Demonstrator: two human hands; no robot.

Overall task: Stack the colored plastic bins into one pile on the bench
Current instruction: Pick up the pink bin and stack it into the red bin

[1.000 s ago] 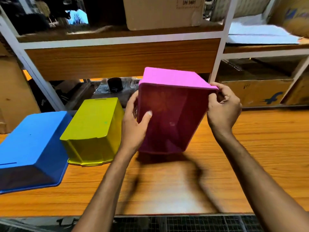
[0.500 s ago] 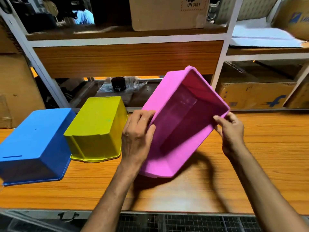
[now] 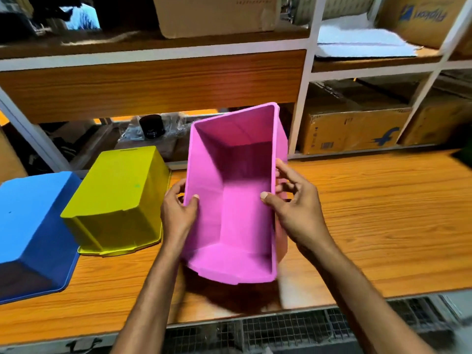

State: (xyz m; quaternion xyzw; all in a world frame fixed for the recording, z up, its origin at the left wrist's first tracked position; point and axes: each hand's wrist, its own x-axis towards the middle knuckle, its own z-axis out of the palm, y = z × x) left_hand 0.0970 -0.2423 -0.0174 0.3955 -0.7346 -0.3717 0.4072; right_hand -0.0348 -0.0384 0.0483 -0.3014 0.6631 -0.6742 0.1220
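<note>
I hold a pink plastic bin (image 3: 237, 208) above the middle of the wooden bench (image 3: 370, 226), its open mouth turned up toward me. My left hand (image 3: 177, 213) grips its left rim, thumb inside. My right hand (image 3: 293, 205) grips the right rim, thumb inside and fingers outside. To the left a yellow-green bin (image 3: 115, 198) stands upside down on the bench. At the far left a blue bin (image 3: 30, 226) also lies upside down, partly cut off by the frame edge.
A shelf unit (image 3: 153, 80) rises behind the bench with cardboard boxes (image 3: 352, 129) and a black jar (image 3: 152, 126) in its lower bays. A wire mesh panel (image 3: 293, 330) runs below the bench's front edge.
The pink bin has been turned over from bottom-up to mouth-up between my hands. Both hands shifted their hold to the side rims, and the bin came lower and nearer to me.
</note>
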